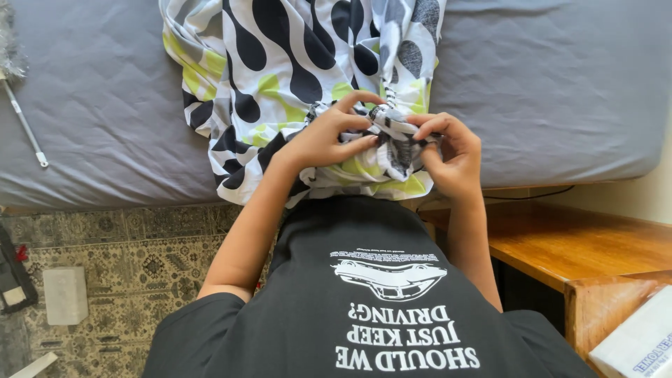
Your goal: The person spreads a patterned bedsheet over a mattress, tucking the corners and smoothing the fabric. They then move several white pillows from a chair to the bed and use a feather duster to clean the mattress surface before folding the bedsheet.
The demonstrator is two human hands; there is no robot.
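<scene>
A patterned cloth [280, 63], white with black wavy blobs and lime-green patches, lies on a grey mattress [560, 84] and runs away from me. My left hand [325, 136] pinches a bunched edge of the cloth at its near end, fingers curled into the folds. My right hand [451, 154] grips the same bunched edge from the right, fingertips pressed into the fabric. Both hands are close together, just above my black printed T-shirt [364, 301].
A wooden bed frame [581, 245] shows at the right, with a white packet [637, 343] at the bottom corner. A patterned rug [133, 273] covers the floor at left, holding a white block [64, 294]. A white stick [24, 122] lies on the mattress's left side.
</scene>
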